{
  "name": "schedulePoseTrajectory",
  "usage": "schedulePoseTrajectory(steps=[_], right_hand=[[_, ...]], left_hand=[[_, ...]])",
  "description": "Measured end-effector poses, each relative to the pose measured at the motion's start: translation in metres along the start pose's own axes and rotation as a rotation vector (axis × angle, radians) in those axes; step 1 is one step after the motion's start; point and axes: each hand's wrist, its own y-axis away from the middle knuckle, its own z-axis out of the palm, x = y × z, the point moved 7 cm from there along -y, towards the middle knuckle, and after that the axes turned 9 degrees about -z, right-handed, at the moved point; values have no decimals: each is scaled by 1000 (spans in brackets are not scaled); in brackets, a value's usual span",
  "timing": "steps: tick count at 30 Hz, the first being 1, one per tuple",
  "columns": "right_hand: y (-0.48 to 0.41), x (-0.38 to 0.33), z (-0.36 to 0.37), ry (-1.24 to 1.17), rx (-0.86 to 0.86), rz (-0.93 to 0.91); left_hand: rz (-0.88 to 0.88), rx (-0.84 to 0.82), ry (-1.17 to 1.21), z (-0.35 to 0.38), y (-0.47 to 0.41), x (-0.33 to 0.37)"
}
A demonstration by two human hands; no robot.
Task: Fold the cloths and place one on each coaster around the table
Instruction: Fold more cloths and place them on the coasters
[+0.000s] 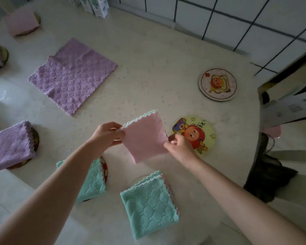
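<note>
Pale table (pixel 148 59) beside tiled wall (pixel 237 18); purple cloth (pixel 72 76) lies flat mid-table; left hand (pixel 108 135) and right hand (pixel 180 147) pinch pink cloth (pixel 145 137) beside bare coaster (pixel 198 131)

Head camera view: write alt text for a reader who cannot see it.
Two bare hands, left hand and right hand, hold a folded pink cloth above a pale table, beside two uncovered cartoon coasters. Folded cloths cover other coasters; a purple cloth lies unfolded.
</note>
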Motion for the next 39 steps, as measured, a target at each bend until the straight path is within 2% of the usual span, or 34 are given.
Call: schedulePoseTrajectory(steps=[6, 12, 20, 25, 28, 32, 35, 39], right_hand=[[15, 27, -68, -443, 154, 39], [26, 69, -115, -479, 340, 70], [20, 104, -129, -56, 417, 99], [20, 100, -128, 134, 424, 67], [18, 91, -123, 371, 389, 55], [9, 45, -107, 663, 420, -215], [-10, 5, -90, 752, 425, -385], [-47, -47, -57, 842, 323, -513]], left_hand=[[0, -228, 151, 71, 7, 25], [24, -212, 103, 135, -7, 36], [6, 39, -168, 161, -25, 32], [157, 195, -413, 152, -27, 35], [220, 247, -498, 140, -27, 38], [266, 288, -544, 103, -28, 39], [302, 339, -563, 66, -29, 44], [306, 435, -581, 12, -35, 46]])
